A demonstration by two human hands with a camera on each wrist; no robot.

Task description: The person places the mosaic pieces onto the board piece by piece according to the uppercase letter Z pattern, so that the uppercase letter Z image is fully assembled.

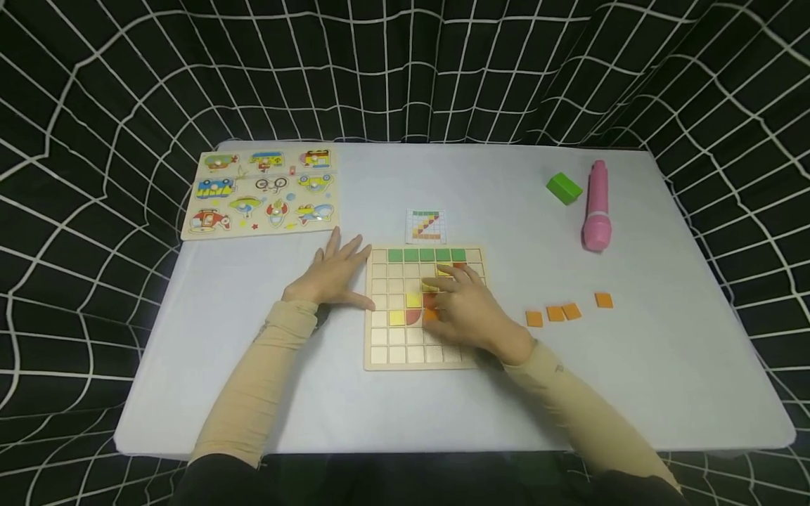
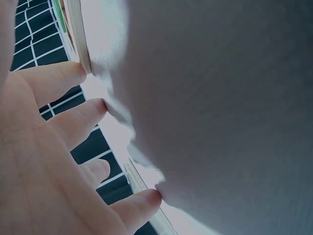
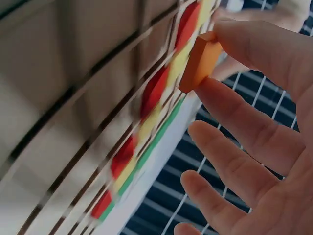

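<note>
My right hand is over the wooden grid board. Its thumb and index finger pinch an orange square tile, the other fingers spread apart. Set in the board are a row of green tiles along the top and a diagonal of yellow tiles beside red tiles, partly covered by the right hand. At the board's left edge, my left hand lies with fingers spread, thumb and a fingertip right at the rim. Above the board is a small pattern card with a coloured Z shape.
Several loose orange tiles lie right of the board. Farther back on the right are a green block and a pink microphone-shaped toy. A wooden vehicle puzzle occupies the back left of the white table.
</note>
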